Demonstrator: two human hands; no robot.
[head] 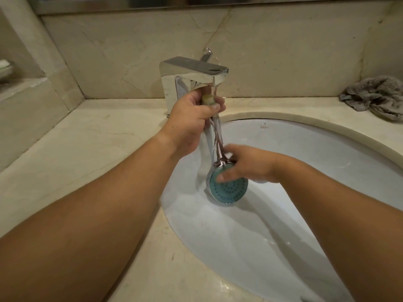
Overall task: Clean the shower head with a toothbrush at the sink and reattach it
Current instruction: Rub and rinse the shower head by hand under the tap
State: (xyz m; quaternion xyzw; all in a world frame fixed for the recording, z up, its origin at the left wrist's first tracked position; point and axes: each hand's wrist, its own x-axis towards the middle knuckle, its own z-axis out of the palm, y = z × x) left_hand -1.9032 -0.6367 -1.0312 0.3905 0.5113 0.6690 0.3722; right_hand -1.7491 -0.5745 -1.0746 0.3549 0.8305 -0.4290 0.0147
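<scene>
The chrome shower head [229, 189] hangs head-down over the white sink basin [305, 149], its teal nozzle face turned toward me. My left hand [192, 123] grips the top of its handle just under the faucet spout [196, 73], where water runs down the handle. My right hand [248, 164] wraps around the head from the right, fingers across the upper edge of the nozzle face. I see no toothbrush.
A marble counter [87, 149] surrounds the basin. A crumpled grey cloth [375, 94] lies at the back right by the wall. A ledge with a white dish [5, 70] sits at far left.
</scene>
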